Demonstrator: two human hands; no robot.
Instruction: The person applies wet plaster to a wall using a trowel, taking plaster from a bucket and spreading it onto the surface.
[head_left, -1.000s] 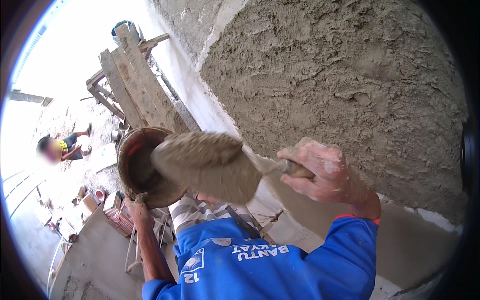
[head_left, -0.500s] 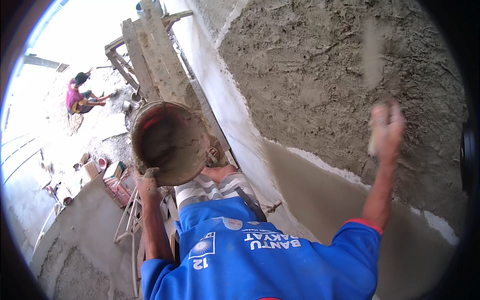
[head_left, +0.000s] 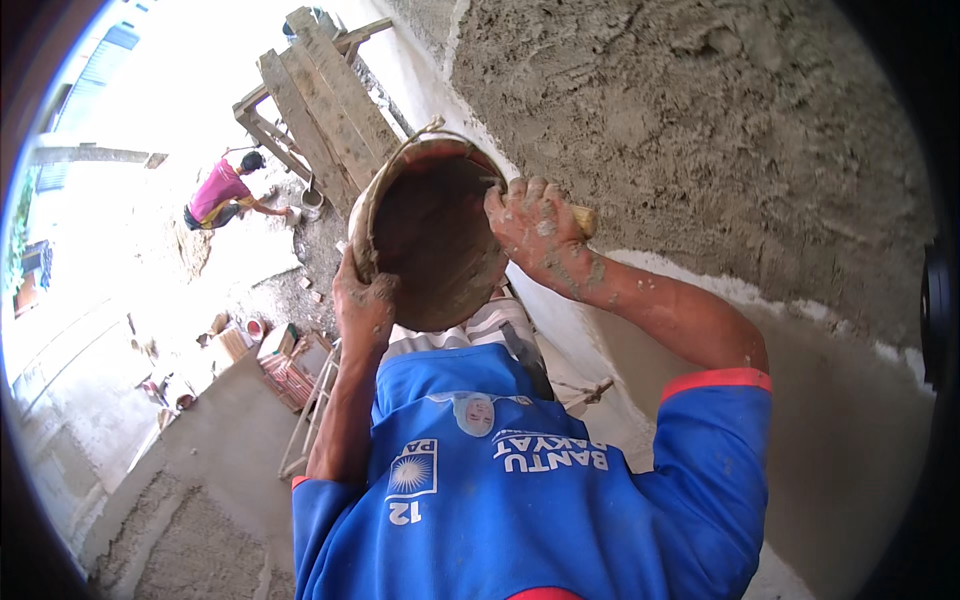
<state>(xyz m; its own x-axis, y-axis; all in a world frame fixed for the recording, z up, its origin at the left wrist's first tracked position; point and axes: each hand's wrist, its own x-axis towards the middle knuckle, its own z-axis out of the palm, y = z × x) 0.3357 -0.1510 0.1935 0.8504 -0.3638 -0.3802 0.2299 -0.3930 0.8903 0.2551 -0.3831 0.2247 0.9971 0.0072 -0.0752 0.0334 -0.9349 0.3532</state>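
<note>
My left hand (head_left: 362,308) grips the near left side of a mortar-caked bucket (head_left: 369,220) held in front of my body. Its mouth faces up toward me, and dark wet mortar coats the inside. At the bucket's right rim, my right hand (head_left: 540,228) is closed round a trowel, whose pale wooden handle end (head_left: 585,221) sticks out to the right. The trowel's blade is mostly hidden by the hand and rim. Wet mortar smears the fingers of both hands. To the right stands a wall with rough, fresh grey plaster (head_left: 690,130).
Wooden scaffold planks (head_left: 325,100) run away beyond the bucket. Lower wall plaster (head_left: 820,430) is smoother, below a pale ragged seam. Far below left, a person in a pink shirt (head_left: 218,190) crouches by a small bucket (head_left: 312,198). Stacked reddish tiles (head_left: 292,375) lie on the ground.
My right hand has come down and left from the wall to the bucket with the trowel. The bucket has moved right and up and tilted. The distant person has shifted posture.
</note>
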